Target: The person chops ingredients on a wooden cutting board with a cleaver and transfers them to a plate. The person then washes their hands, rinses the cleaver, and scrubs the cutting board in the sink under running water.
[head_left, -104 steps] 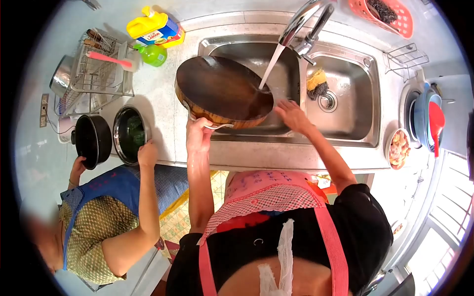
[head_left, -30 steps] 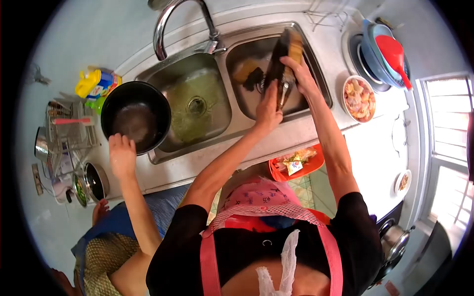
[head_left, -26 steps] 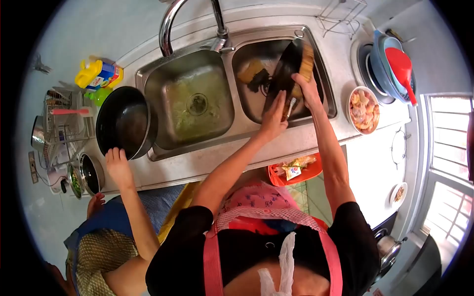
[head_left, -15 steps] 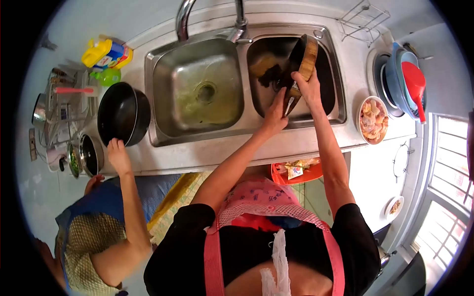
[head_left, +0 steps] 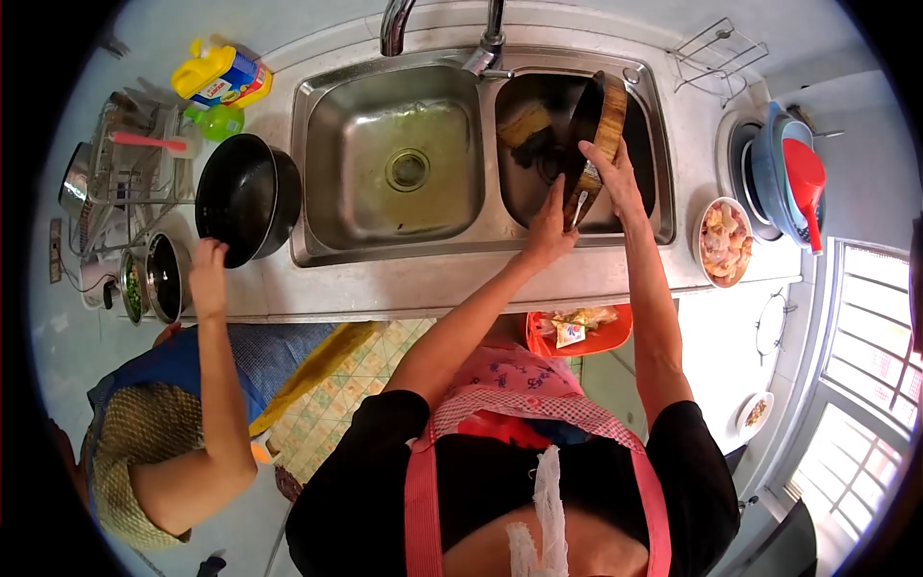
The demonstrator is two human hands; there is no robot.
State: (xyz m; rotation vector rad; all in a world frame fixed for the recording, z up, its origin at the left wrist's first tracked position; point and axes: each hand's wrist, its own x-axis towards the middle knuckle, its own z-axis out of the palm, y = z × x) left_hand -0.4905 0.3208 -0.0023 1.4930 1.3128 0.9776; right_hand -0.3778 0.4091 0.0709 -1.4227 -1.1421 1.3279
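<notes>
Both of my hands hold a pan (head_left: 610, 120) with a dark inside and a brown, wood-look outer wall. It is tipped up on its side over the right sink basin (head_left: 656, 207). My right hand (head_left: 613, 178) grips the wall near the rim, thumb on the outside. Closer to me, my left hand (head_left: 552, 233) is closed at the pan's lower end, beside a small silver fitting (head_left: 579, 207). Some of its fingers are hidden. A yellowish-brown piece (head_left: 525, 126) and a dark clump (head_left: 538, 154) lie in that basin, too unclear to name.
The left basin (head_left: 332, 173) holds shallow greenish water under the faucet (head_left: 396, 27). At left, a co-worker's hand (head_left: 208, 274) touches a black pot (head_left: 248, 197). A bowl of raw meat pieces (head_left: 725, 245) and stacked basins with a red ladle (head_left: 806, 178) stand right. A red bin (head_left: 613, 335) is below.
The whole view has shifted slightly. My hands keep their hold on the tilted pan, which looks nearly unmoved. The co-worker's hand has shifted a little at the black pot.
</notes>
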